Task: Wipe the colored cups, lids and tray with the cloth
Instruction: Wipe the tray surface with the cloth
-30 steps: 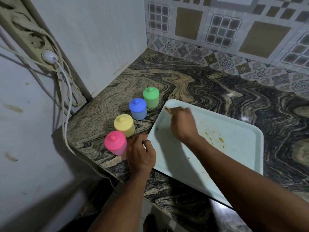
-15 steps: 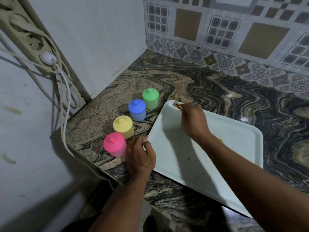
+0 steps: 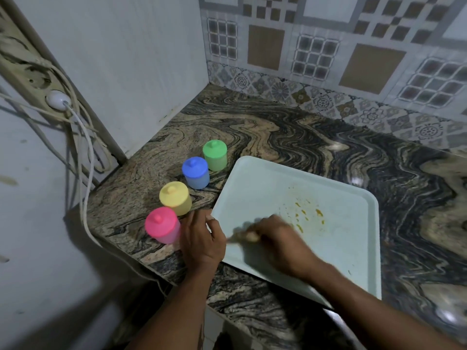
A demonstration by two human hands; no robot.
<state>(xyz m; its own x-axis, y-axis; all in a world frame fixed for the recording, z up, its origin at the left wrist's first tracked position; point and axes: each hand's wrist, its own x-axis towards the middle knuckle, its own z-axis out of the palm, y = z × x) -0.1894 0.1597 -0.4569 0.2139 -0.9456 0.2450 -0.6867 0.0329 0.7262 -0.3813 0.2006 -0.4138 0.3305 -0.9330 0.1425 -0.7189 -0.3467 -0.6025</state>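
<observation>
Pale mint plastic fills the middle of my view: the tray (image 3: 265, 185) lies flat on the marbled stone surface (image 3: 278, 137). My left hand (image 3: 202, 238) is at the tray's near-left corner, fingers curled over the rim and gripping it. My right hand (image 3: 275, 246) is over the tray's near-left part, blurred, its fingers bunched round a small pale scrap that I take for the cloth (image 3: 246, 237); the blur hides its shape. That scrap touches the tray floor just beside my left hand.

Orange-yellow stains (image 3: 308, 213) speckle the tray just beyond my right hand, toward its middle.

To the left of the tray, 4 cups stand upright on the surface in a slanting row, each capped in its own colour: the pink cup (image 3: 163, 224) nearest me and just beside my left hand, then the yellow cup (image 3: 175, 198), the blue cup (image 3: 195, 173) and the green cup (image 3: 214, 155) farthest back, near the tray's far-left corner. None touches the tray.

On the left wall a power strip (image 3: 38, 79) hangs with a white cable (image 3: 86, 157) trailing down.
</observation>
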